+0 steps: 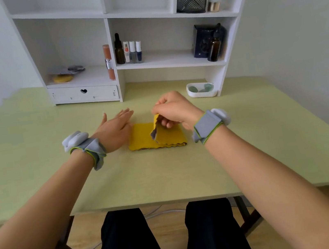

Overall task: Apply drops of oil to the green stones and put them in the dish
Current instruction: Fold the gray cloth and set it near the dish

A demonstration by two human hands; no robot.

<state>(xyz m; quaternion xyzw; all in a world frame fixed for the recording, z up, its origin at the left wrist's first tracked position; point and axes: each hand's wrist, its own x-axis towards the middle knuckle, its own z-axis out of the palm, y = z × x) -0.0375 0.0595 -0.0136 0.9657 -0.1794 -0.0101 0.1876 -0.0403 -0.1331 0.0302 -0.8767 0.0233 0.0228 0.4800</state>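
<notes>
The right hand (173, 110) has its fingers (158, 109) pinched shut on a lifted corner of the yellow cloth (144, 138), which lies folded on the desk (33, 145); the left hand (115, 130) is flat and open, holding nothing, touching the cloth's left edge. The green stones (201, 88) already sit in the white dish (192, 94), beyond and to the right of the cloth, so the right hand is the nearer one. The nearest dropper bottle (119, 50) stands on the shelf (162, 61), beyond the cloth and slightly left, probably the next reach.
</notes>
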